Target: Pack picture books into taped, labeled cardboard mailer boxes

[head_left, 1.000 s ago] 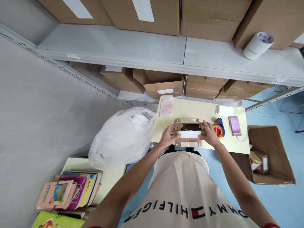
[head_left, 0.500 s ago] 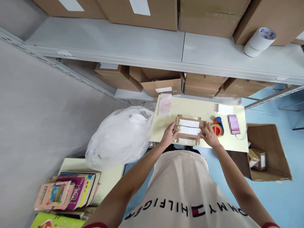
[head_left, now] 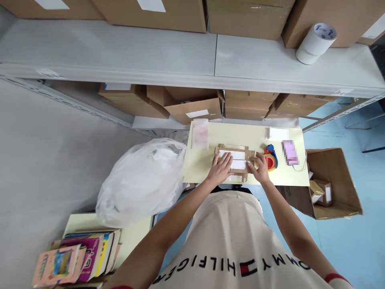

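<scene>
A small brown cardboard box (head_left: 236, 157) with white labels and clear tape lies on the pale yellow table (head_left: 204, 160). My left hand (head_left: 221, 169) rests flat on the box's left top, fingers stretched out. My right hand (head_left: 259, 168) presses on the box's right end, fingers partly curled over the flap. A red and blue tape dispenser (head_left: 270, 157) sits just right of my right hand.
A pink packet (head_left: 200, 133), white cards (head_left: 277, 133) and a pink item (head_left: 290, 152) lie on the table. A full clear plastic bag (head_left: 141, 182) sits left, an open carton (head_left: 332, 184) right, books (head_left: 75, 257) bottom left. Shelves hold cartons and a white tape roll (head_left: 315, 43).
The box's flaps went from open to folded down flat. My left hand moved from the box's side onto its top, and my right hand shifted to its right end.
</scene>
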Demonstrator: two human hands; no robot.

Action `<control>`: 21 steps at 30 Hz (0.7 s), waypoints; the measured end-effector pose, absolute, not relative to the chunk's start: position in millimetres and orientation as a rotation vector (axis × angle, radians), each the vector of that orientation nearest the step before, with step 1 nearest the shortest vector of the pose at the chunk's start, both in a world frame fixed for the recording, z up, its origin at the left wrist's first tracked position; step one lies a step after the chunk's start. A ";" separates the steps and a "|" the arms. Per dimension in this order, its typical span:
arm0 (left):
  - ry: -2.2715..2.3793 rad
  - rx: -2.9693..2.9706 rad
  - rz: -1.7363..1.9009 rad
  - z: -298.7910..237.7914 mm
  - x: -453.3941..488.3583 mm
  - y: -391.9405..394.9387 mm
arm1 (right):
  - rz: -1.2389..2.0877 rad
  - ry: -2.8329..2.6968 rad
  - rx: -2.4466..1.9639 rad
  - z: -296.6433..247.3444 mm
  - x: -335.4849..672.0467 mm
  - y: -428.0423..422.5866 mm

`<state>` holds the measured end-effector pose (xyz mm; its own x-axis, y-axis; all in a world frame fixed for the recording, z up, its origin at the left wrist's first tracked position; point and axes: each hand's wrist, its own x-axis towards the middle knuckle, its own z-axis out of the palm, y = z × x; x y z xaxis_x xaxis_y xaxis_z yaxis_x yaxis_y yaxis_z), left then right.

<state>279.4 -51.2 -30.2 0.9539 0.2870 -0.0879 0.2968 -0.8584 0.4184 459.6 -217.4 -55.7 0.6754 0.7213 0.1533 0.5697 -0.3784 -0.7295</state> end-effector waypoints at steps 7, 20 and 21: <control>0.432 2.732 -0.089 -35.5 280.8 -53.1 | 0.141 -0.409 -2.429 -78.8 519.9 -261.7; 0.436 2.842 -0.260 -29.0 279.9 -53.0 | 0.769 0.194 -2.439 -100.9 571.9 -258.8; 0.435 2.842 -0.263 -28.5 279.9 -52.9 | 0.777 0.203 -2.396 -99.8 570.6 -259.2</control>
<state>279.9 -52.9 -28.5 0.9390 0.2691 -0.2143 0.3149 -0.9230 0.2211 570.6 -259.2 -99.8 0.8164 0.0387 -0.5763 -0.3157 -0.8056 -0.5014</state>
